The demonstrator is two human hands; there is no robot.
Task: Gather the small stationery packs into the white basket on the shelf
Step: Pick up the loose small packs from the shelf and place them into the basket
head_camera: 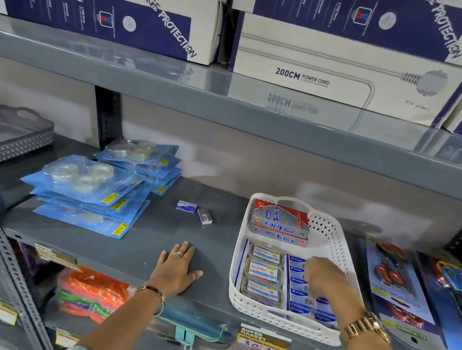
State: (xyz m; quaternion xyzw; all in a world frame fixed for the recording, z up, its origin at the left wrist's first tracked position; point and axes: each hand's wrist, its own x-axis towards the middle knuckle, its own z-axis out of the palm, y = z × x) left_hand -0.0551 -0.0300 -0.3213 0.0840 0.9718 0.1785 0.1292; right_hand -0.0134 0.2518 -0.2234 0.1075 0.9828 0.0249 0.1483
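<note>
Left hand (177, 269) lies flat and open on the shelf (125, 249). Right hand (325, 277) (grip unclear, blurred) reaches into the basket (333, 231) at right. Two packs (194, 211) remain farther back, left of it.

Two small packs (194, 212) left of basket (333, 231)

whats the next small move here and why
Probably slide the left hand forward to the two small packs lying loose on the shelf. It rests flat and empty nearest them, while the right hand is inside the white basket; whether it holds anything is unclear.
</note>
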